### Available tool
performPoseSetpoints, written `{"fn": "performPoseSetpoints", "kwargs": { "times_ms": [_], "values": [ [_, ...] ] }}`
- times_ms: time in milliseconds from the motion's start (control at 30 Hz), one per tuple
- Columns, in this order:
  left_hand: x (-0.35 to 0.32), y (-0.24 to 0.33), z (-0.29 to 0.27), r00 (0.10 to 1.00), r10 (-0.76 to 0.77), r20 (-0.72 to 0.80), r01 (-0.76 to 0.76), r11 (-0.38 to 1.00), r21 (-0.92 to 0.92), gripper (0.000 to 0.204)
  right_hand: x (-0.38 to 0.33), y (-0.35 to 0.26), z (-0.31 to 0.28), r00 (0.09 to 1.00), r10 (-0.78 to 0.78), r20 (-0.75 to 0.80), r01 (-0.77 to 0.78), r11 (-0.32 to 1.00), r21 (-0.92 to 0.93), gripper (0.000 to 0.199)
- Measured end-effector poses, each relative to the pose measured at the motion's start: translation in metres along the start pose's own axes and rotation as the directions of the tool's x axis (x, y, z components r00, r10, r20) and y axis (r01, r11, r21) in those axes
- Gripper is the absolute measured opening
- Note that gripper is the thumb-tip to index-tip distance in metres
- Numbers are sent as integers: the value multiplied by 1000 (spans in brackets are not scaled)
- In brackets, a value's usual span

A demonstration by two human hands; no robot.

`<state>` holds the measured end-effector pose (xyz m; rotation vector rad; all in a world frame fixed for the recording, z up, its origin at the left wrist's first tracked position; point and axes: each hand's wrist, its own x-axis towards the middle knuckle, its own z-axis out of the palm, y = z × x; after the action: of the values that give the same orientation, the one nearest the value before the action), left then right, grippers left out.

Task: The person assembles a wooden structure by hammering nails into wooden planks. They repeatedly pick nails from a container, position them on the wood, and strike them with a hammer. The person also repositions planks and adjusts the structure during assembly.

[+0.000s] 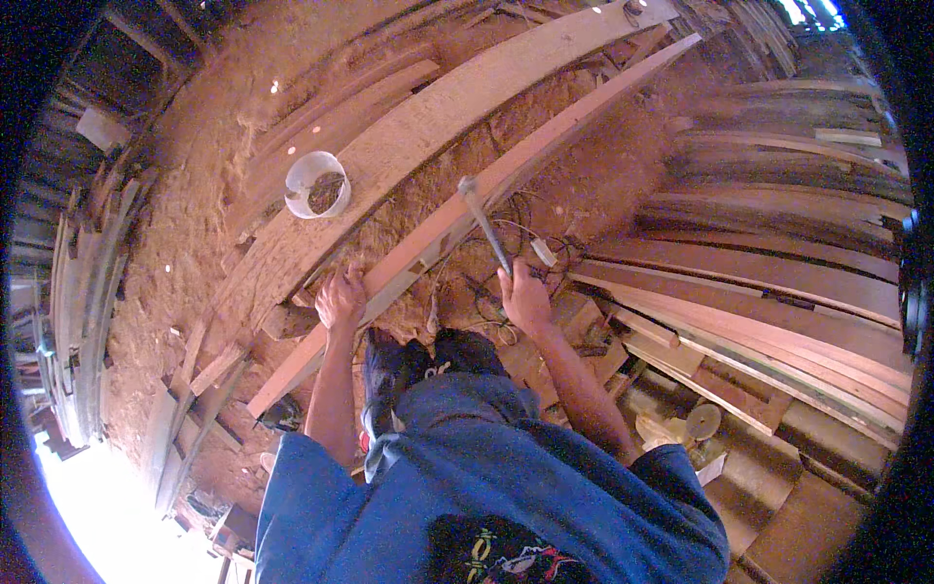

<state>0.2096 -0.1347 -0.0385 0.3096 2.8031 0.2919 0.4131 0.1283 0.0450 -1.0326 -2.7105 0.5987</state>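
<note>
The right hand (526,300) clamps a hammer (485,224); the left hand (341,299) touches a beam (412,246), grip unclear.

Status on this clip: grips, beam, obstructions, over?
Right grip closed on hammer; left grip at narrow beam. Beam runs diagonally across view. White bucket apart from beam.

The place looks like a woodworking shop, probably a rough shed. Loose shavings and sawdust appear to cover the floor (180,258), stacked boards (778,261) fill the right side, and more lengths of timber (89,302) lean at the left. A hammer (486,228), a long plank (416,243) and a white bucket (303,177) suit such a workplace.
</note>
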Motion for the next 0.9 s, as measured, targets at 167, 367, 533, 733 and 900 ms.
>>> {"fn": "performPoseSetpoints", "kwargs": {
  "times_ms": [167, 367, 533, 733, 900],
  "values": [
    [-3, 12, -14, 996, 23, -89, -22, 1000, 8, 58, -3, 17, 11, 997, 15, 78, -20, 997, 69, 41],
    [-6, 17, -17, 998, 35, -51, -34, 999, 30, 56, 1, 31, 25, 997, -71, -34, 71, 997, -2, 41],
    [-11, 21, -17, 980, 105, -167, -101, 994, 35, 54, 3, 45, 32, 960, 44, 275, -52, 998, 22, 44],
    [4, 7, 0, 978, 190, -85, -190, 982, 13, 47, 17, 55, 13, 997, 21, 77, -32, 989, 141, 50],
    [48, 58, 44, 858, 491, -149, -482, 871, 98, 52, 72, 98, -12, 982, 88, -166, -80, 995, 52, 48]
  ]
}}
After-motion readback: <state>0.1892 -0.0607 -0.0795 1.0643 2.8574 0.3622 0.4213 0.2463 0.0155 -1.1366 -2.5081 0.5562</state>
